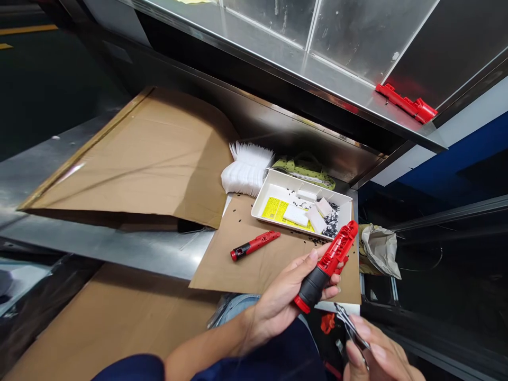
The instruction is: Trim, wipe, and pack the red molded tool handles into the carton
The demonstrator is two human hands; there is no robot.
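I'm working on the red shell (pixel 341 246), by the look of it at a handling step with a tool at hand: my left hand (pixel 288 286) is gripping it by its black sleeve, and its ribbed hollow is facing up. The shell is hanging just near of the white tray (pixel 259 198), over the right part of the cardboard (pixel 222 264) on the counter. My right hand (pixel 383 349) is pinching a slim metal tool (pixel 351 328) between thumb and fingers — I can't tell what kind. Its tip is pointing far and left, apart from the shell. Any tool work would be calling for a steady left grip and a careful closing of that gap.

My left forearm is slanting in from the near side, palm turning up, thumb lying along the shell's left — my right hand is sitting lower, at the near right.
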